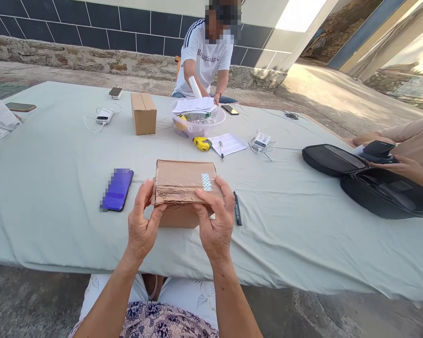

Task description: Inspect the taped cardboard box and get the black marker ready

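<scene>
Between my two hands is a brown cardboard box (183, 170) with a light blue patterned sticker (206, 182) on its top and rough, torn-looking board along its near edge. My left hand (143, 220) grips the left near corner, thumb at the front edge and fingers along the side. At the right near corner my right hand (215, 213) holds on, one finger lying across the top by the sticker. More plain cardboard shows below the torn edge; whether it is a second box I cannot tell. A black marker (237, 209) lies just right of my right hand, and a phone (119, 188) to the left.
Across the cloth-covered table (56, 197) a person (206, 56) sits behind a plastic basin (197, 126). Nearby are an upright box (143, 114), a tape measure (201, 143), a pen (222, 149) on paper, and power banks. At right, another person's hand is over an open black case (384, 192).
</scene>
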A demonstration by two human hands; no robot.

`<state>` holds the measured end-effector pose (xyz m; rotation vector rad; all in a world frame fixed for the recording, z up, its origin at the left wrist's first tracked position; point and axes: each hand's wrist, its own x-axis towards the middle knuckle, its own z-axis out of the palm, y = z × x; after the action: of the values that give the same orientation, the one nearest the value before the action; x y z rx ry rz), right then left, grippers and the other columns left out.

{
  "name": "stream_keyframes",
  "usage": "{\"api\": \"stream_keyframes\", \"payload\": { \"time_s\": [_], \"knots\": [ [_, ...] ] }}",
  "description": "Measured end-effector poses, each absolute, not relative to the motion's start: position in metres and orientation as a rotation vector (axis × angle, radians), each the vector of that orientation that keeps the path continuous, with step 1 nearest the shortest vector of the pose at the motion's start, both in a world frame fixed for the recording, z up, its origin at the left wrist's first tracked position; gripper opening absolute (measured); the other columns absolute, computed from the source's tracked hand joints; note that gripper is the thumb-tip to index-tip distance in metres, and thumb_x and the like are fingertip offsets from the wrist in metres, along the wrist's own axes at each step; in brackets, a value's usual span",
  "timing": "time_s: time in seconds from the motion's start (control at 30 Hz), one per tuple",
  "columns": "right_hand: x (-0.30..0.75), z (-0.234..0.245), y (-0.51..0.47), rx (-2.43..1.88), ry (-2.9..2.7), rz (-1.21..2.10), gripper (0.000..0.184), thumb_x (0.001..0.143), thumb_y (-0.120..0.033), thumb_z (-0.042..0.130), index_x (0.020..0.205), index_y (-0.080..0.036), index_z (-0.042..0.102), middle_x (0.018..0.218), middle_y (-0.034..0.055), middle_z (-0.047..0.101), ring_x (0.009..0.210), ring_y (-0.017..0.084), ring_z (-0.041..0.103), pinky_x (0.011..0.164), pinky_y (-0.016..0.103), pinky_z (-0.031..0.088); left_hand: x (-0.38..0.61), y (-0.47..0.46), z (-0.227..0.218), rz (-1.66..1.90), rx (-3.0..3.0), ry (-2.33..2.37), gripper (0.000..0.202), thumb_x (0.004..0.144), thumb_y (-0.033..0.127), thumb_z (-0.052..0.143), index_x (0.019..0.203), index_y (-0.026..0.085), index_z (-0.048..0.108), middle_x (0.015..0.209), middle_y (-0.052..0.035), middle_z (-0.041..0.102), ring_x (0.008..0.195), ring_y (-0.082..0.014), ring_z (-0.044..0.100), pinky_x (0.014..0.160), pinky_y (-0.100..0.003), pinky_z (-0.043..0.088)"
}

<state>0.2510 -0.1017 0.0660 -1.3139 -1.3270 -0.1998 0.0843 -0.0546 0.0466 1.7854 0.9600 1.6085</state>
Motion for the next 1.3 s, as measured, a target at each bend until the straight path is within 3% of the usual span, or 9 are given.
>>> {"api": "stream_keyframes", "payload": {
  "time_s": [0.2, 0.4, 0.6, 0.7, 0.8, 0.9, 1.0, 1.2, 1.3],
  "knots": [
    [0.248, 0.063, -0.098, -1.313, -1.318, -0.258, 0.018, 0.100, -0.021, 0.064, 0.115, -0.027, 0.072, 0.156, 0.0111, 0.051, 0.144, 0.028, 0.055, 0.116, 0.053, 0.050, 0.083, -0.053, 0.038, 1.497, 1.656, 0.967, 0.054, 0.100, 0.041, 0.066, 0.152, 0.030, 0.054, 0.157, -0.0089, 0.058, 0.138, -0.0238, 0.063, 0.115, -0.034, 0.053],
    [0.258, 0.063, -0.108, -1.288, -1.473, -0.184, 0.046, 0.100, -0.020, 0.062, 0.145, -0.028, 0.053, 0.168, 0.0154, 0.038, 0.157, 0.029, 0.038, 0.119, 0.057, 0.046, 0.083, -0.044, 0.015, 1.237, 1.574, 0.906, 0.090, 0.089, 0.054, 0.076, 0.164, 0.029, 0.033, 0.168, -0.0135, 0.042, 0.155, -0.0324, 0.042, 0.126, -0.047, 0.040],
    [0.271, 0.056, -0.117, -1.186, -1.455, 0.017, 0.058, 0.101, -0.024, 0.060, 0.156, -0.035, 0.044, 0.171, 0.0095, 0.037, 0.158, 0.028, 0.035, 0.123, 0.056, 0.041, 0.083, -0.035, -0.009, 1.009, 1.503, 0.816, 0.116, 0.076, 0.059, 0.087, 0.167, 0.027, 0.022, 0.155, -0.0194, 0.056, 0.141, -0.0376, 0.057, 0.113, -0.052, 0.053],
    [0.289, 0.048, -0.115, -1.167, -1.228, 0.223, 0.047, 0.104, -0.039, 0.050, 0.150, -0.029, 0.050, 0.157, 0.0122, 0.056, 0.146, 0.027, 0.053, 0.116, 0.050, 0.049, 0.080, -0.036, -0.019, 0.982, 1.551, 0.888, 0.110, 0.076, 0.058, 0.087, 0.164, 0.025, 0.030, 0.143, -0.0195, 0.065, 0.143, -0.0390, 0.055, 0.115, -0.054, 0.051],
    [0.320, 0.041, -0.106, -1.609, -0.910, 0.288, 0.049, 0.100, -0.050, 0.043, 0.135, -0.021, 0.058, 0.139, 0.0144, 0.068, 0.128, 0.024, 0.067, 0.106, 0.043, 0.055, 0.080, -0.039, -0.025, 0.975, 1.614, 0.949, 0.107, 0.081, 0.054, 0.084, 0.166, 0.026, 0.026, 0.149, -0.0187, 0.061, 0.147, -0.0380, 0.051, 0.118, -0.055, 0.046],
    [0.357, 0.035, -0.095, -1.907, -0.781, 0.285, 0.046, 0.090, -0.043, 0.051, 0.124, -0.016, 0.065, 0.135, 0.0179, 0.068, 0.121, 0.029, 0.066, 0.105, 0.047, 0.051, 0.082, -0.041, -0.030, 0.967, 1.687, 0.998, 0.107, 0.084, 0.051, 0.081, 0.168, 0.027, 0.019, 0.159, -0.0179, 0.052, 0.149, -0.0368, 0.049, 0.121, -0.055, 0.043],
    [0.384, 0.028, -0.087, -2.136, -0.712, 0.333, 0.038, 0.078, -0.032, 0.061, 0.110, -0.016, 0.072, 0.121, 0.0175, 0.071, 0.110, 0.032, 0.065, 0.102, 0.051, 0.047, 0.084, -0.042, -0.035, 0.974, 1.742, 1.034, 0.105, 0.085, 0.052, 0.079, 0.167, 0.026, 0.020, 0.158, -0.0176, 0.054, 0.150, -0.0366, 0.048, 0.122, -0.054, 0.041],
    [0.397, 0.015, -0.086, -2.210, -0.633, 0.392, 0.029, 0.072, -0.021, 0.063, 0.098, -0.022, 0.075, 0.079, 0.0033, 0.063, 0.087, 0.025, 0.060, 0.084, 0.038, 0.045, 0.084, -0.041, -0.042, 0.985, 1.793, 1.048, 0.098, 0.088, 0.052, 0.076, 0.166, 0.023, 0.024, 0.158, -0.0191, 0.053, 0.151, -0.0366, 0.047, 0.121, -0.053, 0.042],
    [0.396, 0.017, -0.090, -2.060, -0.570, 0.388, 0.031, 0.074, -0.027, 0.060, 0.101, -0.021, 0.073, 0.071, -0.0007, 0.055, 0.072, 0.020, 0.055, 0.071, 0.033, 0.043, 0.084, -0.040, -0.044, 1.000, 1.824, 1.058, 0.091, 0.091, 0.048, 0.072, 0.166, 0.023, 0.026, 0.158, -0.0187, 0.054, 0.150, -0.0354, 0.049, 0.121, -0.052, 0.043]
  ]
}}
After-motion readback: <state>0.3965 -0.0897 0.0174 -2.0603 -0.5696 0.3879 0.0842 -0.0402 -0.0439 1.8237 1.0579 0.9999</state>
